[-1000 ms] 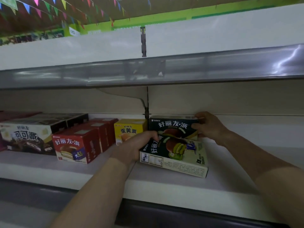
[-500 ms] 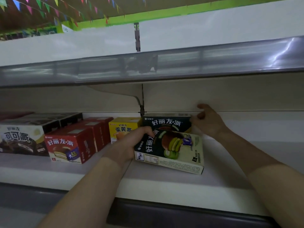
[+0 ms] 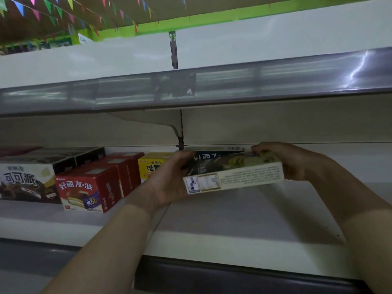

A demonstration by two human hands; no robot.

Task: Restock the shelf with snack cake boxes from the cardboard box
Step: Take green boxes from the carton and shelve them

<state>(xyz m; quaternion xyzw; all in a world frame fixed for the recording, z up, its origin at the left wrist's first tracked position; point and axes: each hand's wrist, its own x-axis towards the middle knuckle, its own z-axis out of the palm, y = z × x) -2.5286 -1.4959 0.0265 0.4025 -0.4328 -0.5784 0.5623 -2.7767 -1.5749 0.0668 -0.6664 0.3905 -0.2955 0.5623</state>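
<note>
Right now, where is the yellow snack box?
In the head view, the yellow snack box stands left of centre at the shelf's back, between the red boxes and the left hand, which partly hides it.

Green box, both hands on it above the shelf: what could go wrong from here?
1. The green box is held at its ends by the left hand and right hand; a slip would likely drop it onto the shelf.
2. Pushed back tilted, it may knock the dark box behind.

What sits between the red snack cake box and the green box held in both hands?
In the head view, a yellow box stands between the red box and the held green box, partly hidden by the left hand.
</note>
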